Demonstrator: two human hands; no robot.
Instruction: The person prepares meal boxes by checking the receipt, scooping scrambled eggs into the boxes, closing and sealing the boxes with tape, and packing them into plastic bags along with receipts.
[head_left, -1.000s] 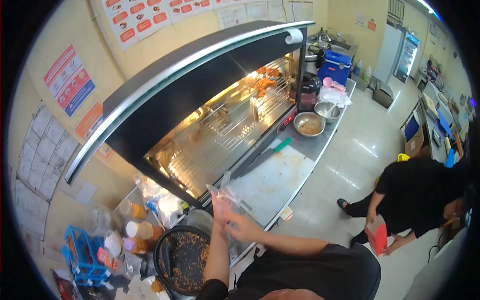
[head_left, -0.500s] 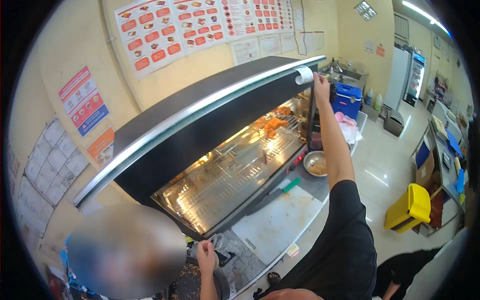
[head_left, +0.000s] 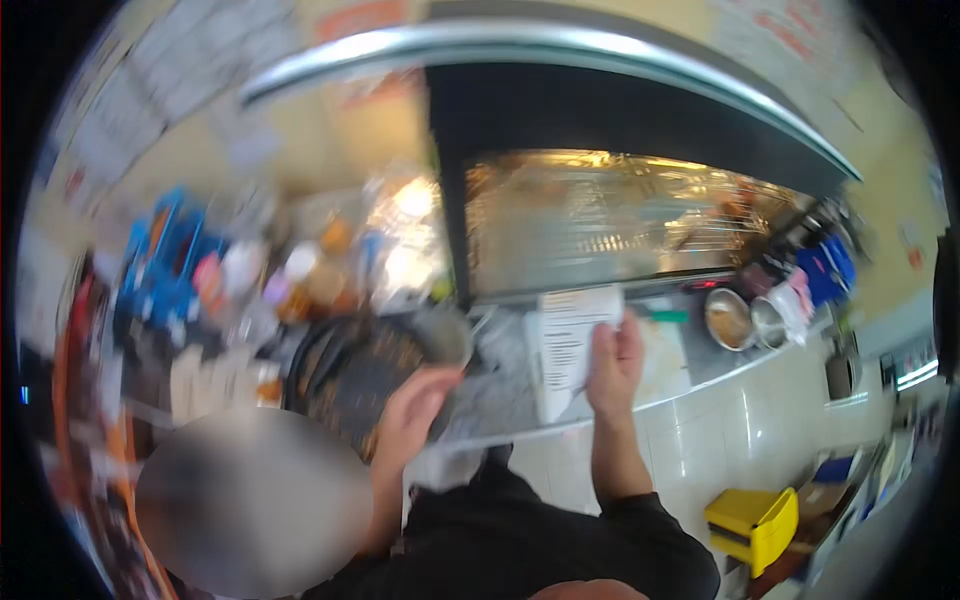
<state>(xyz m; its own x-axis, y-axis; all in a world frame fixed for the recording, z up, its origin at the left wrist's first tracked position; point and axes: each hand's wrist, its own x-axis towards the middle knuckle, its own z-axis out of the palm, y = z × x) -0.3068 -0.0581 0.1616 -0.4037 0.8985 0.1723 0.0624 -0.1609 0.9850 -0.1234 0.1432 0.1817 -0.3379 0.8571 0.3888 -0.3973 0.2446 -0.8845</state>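
A white printed paper slip (head_left: 568, 345), likely a receipt, is upright in my right hand (head_left: 613, 370), pinched between thumb and fingers at its right edge. My left hand (head_left: 412, 408) is slightly blurred, its fingers stretched loosely to the right, with nothing visible in them. It hovers by the near right side of a round black pan (head_left: 350, 385) with brown bits in it. A greyish cup-like container (head_left: 445, 335) stands just beyond those fingers. Behind the slip lies a white cutting board (head_left: 668, 362), partly hidden, with a green knife handle (head_left: 668, 316) on it.
A lit display warmer (head_left: 600, 220) with a metal-edged top spans the back of the counter. Metal bowls (head_left: 728, 320) and a blue cooler box (head_left: 826, 272) stand at the right. Blue crates (head_left: 170, 255) are at the left, a yellow bin (head_left: 752, 525) on the floor.
My right hand has come down from the warmer's top edge with the slip, which was fixed or held there. The view has swung left and down. My left hand's fingers have loosened.
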